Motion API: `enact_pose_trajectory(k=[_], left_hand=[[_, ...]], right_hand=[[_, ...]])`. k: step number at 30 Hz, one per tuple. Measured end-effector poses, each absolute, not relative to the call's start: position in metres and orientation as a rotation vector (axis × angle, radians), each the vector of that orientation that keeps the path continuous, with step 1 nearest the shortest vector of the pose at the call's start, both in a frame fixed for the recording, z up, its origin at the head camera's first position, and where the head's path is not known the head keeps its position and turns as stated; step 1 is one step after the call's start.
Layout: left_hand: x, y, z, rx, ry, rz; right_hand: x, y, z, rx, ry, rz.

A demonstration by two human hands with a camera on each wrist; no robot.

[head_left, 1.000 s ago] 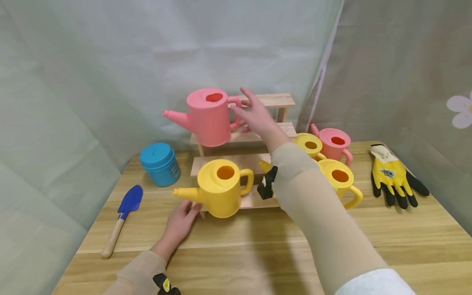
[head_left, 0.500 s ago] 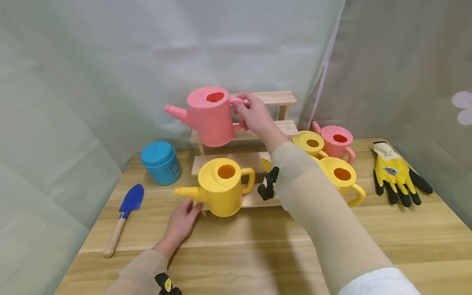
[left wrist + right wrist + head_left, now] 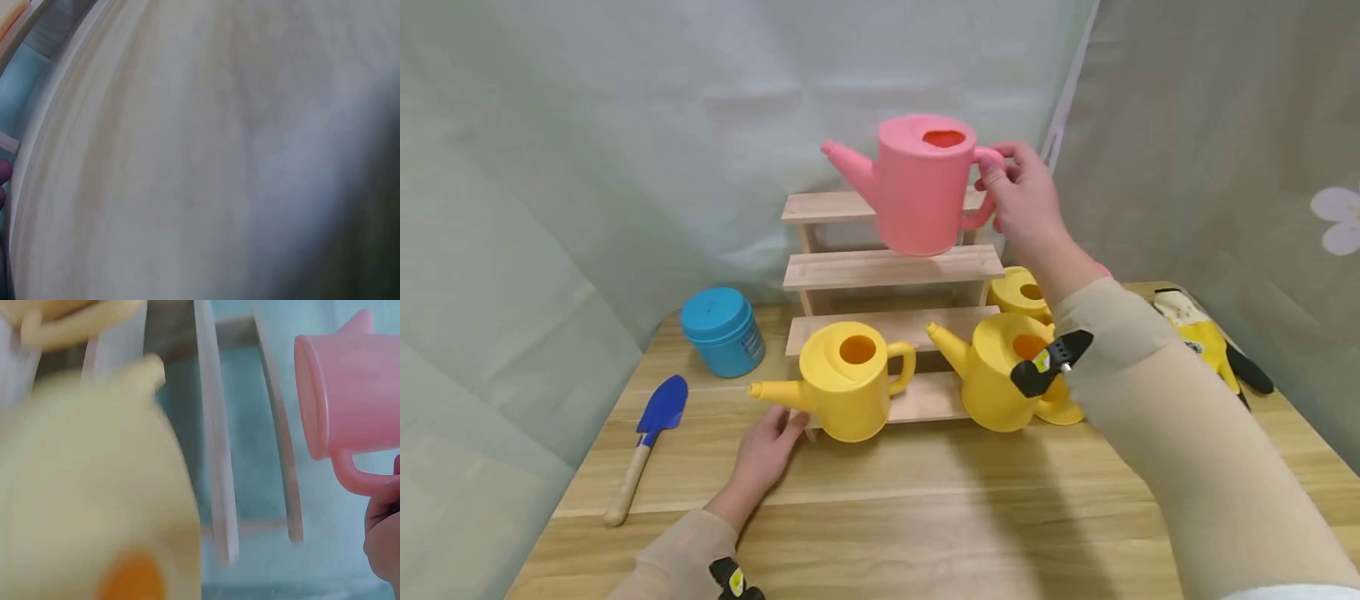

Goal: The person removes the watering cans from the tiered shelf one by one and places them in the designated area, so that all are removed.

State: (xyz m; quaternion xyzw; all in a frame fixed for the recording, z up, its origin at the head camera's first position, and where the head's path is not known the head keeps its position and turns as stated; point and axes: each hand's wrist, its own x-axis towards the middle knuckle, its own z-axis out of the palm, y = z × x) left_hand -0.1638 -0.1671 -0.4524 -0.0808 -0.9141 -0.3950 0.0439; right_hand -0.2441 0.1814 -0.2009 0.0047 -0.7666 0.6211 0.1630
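Observation:
A pink watering can (image 3: 923, 187) hangs off the shelves in front of the upper steps of a wooden tiered stand (image 3: 887, 268). My right hand (image 3: 1028, 193) pinches its handle; the spout points left. My left hand (image 3: 765, 450) lies at the left end of the lowest step, its fingertips partly hidden behind a yellow watering can's spout. That yellow watering can (image 3: 850, 383) sits on the lowest step's left half. A second yellow watering can (image 3: 996, 392) stands at that step's right end. In the left wrist view, a bit of my fingers (image 3: 4, 175) shows at the edge.
A blue tub (image 3: 724, 333) and a blue trowel (image 3: 651, 442) with a wooden handle are on the left of the wooden table (image 3: 880, 517). Behind my right forearm are another yellow can (image 3: 1021, 292) and a yellow-black glove (image 3: 1206, 342).
My right hand, spread at the pink watering can's handle earlier, closed on it, then lifted it up and to the right. My left hand has stayed at the stand.

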Motion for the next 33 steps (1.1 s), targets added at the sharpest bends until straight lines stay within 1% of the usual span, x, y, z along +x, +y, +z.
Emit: enact_pose_trajectory(k=[5, 9, 18, 22, 33], left_hand=[[-0.164, -0.168, -0.452, -0.25, -2.8, -1.198], [-0.163, -0.17, -0.453, -0.25, -2.798, -1.214], [-0.161, -0.175, -0.457, -0.285, -2.754, -1.224], [-0.16, -0.175, -0.456, -0.281, -2.756, -1.226], [-0.159, -0.172, -0.456, -0.255, -2.789, -1.212]], right_hand=[[-0.226, 0.225, -0.204, -0.035, -2.139, 1.718], [-0.215, 0.25, -0.209, -0.059, -2.131, 1.707], [-0.195, 0.278, -0.218, -0.086, -2.079, 1.744], [-0.184, 0.29, -0.224, -0.043, -1.978, 1.838], [-0.146, 0.339, -0.259, 0.063, -1.548, 2.146]])
